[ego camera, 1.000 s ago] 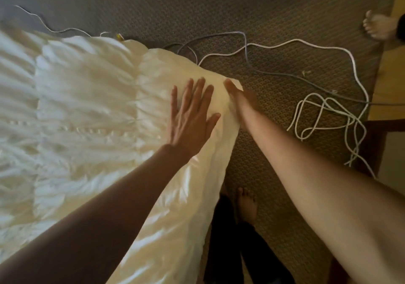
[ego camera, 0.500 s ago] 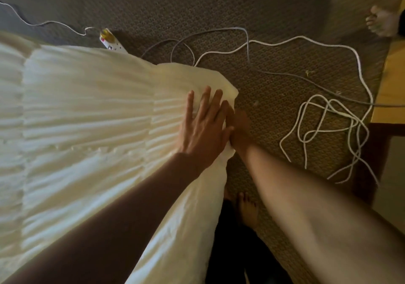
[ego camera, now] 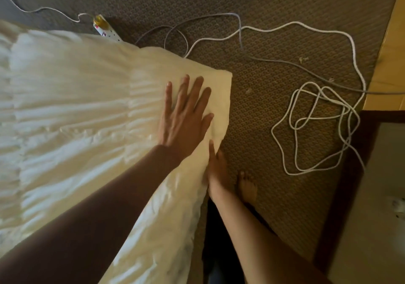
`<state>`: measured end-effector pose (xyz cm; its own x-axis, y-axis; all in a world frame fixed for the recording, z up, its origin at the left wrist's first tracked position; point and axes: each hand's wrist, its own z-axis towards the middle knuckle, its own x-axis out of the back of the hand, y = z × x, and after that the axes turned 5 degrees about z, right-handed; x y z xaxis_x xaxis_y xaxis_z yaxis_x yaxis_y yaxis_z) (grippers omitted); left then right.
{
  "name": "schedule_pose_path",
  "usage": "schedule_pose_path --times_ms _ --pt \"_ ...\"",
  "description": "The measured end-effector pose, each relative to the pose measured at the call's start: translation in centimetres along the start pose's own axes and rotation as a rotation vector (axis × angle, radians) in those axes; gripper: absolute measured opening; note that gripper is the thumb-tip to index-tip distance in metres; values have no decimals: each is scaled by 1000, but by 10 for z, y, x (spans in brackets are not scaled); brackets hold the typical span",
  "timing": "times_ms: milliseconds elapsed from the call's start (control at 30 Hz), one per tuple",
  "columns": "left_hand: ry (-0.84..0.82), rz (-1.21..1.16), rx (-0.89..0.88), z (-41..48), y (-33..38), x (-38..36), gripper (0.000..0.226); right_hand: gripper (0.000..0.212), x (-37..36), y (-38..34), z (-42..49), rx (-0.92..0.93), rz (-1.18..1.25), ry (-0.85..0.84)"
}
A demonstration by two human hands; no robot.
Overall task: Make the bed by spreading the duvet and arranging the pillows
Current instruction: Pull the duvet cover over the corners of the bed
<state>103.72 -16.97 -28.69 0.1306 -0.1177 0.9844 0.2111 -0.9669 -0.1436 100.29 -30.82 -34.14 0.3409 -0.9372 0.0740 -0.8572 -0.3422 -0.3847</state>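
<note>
Two hands work the duvet (ego camera: 76, 108) at the bed's edge: the left hand (ego camera: 186, 117) lies flat on top, fingers spread, while the right hand (ego camera: 215, 167) meets its side hem, grip unclear. A hard tug could drag the corner onto the carpet (ego camera: 274, 10), and the looped cables (ego camera: 317, 126) beside a bare foot (ego camera: 247, 187) invite a trip.

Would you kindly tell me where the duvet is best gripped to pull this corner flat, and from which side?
Pinch the duvet at its free corner, coming from the carpet side: that thin edge juts out there uncovered, open to a pinch from beneath. The left hand lies flat just inside it, and the right hand is at the side edge below.
</note>
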Motion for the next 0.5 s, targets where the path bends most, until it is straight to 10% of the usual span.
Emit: schedule_pose_path --times_ms 500 --pt "-22 67 -107 -63 21 -13 62 46 39 10 14 377 -175 147"
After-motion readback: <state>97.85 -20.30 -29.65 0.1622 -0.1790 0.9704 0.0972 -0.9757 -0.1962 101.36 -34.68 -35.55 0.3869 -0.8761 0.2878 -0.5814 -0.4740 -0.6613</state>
